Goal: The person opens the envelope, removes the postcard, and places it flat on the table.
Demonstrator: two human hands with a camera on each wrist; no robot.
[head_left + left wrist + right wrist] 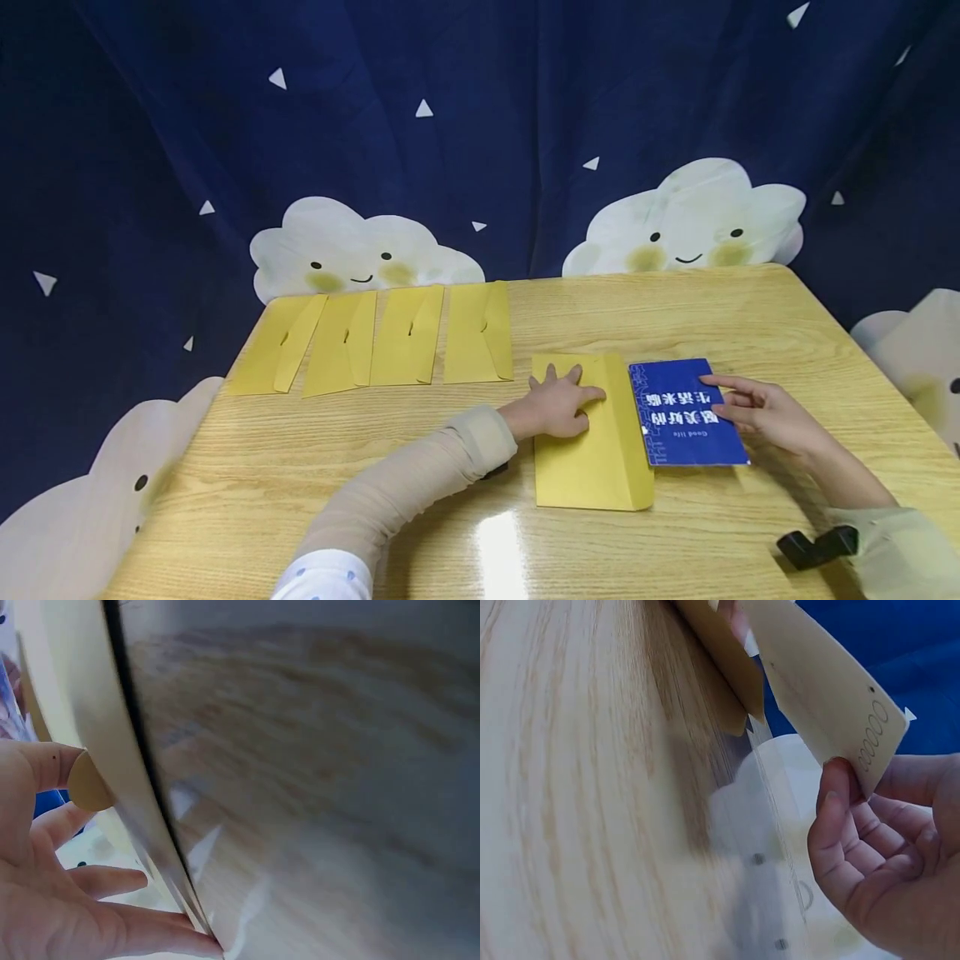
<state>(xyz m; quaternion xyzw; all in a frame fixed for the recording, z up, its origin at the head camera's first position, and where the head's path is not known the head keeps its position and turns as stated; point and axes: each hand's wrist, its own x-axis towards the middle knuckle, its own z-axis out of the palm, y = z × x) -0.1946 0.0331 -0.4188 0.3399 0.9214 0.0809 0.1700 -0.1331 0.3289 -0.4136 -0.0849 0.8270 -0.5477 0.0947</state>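
Note:
A yellow envelope (577,479) lies on the wooden table in front of me, its flap folded out at the right. My left hand (555,407) rests on it with spread fingers. In the left wrist view, the fingers (112,881) reach along the envelope's pale edge. My right hand (768,417) pinches the right edge of a blue card (678,450) with white printing, just right of the flap. The right wrist view shows the card's pale back (817,690), with a row of printed circles, tilted above the table between thumb and fingers.
Several yellow envelopes (478,333) lie in a row along the back left of the table (420,450), their flaps tucked in. A dark blue curtain (480,125) with clouds and white triangles hangs behind. A black strap (817,547) is on the right wrist.

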